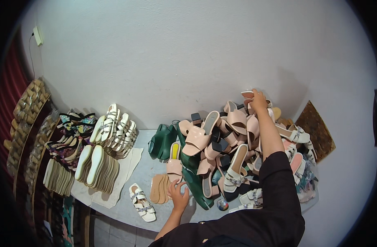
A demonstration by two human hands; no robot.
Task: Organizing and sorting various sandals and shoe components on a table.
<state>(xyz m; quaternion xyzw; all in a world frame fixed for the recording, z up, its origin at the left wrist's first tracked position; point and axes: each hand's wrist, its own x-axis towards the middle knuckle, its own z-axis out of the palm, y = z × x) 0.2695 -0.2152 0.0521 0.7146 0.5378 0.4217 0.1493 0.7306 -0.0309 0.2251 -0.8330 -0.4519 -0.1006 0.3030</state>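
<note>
The upper pink slide is lying at the far edge of the heap of pink slides, its long axis running roughly crosswise to you; which end is the toe cannot be told. Your right hand is resting over it with fingers curled; whether they are gripping it cannot be told.

The lower pink slide is lying at the heap's left side, long axis running nearly straight away from you, toe pointing toward you, a yellow patch showing at the heel end. Your left hand is hovering or resting just beside its toe, fingers spread wide and holding nothing visible; contact cannot be confirmed.

Tan insoles are lying left of the heap, next to that hand. Farther left, a white jewelled sandal is pointing its toe toward you, angled slightly right. A green shoe last is standing at the heap's far left.

Well left of the heap, cream soles are standing in rows, with white strapped sandals sitting behind them. Right of the heap, a brown board is leaning against the wall.
</note>
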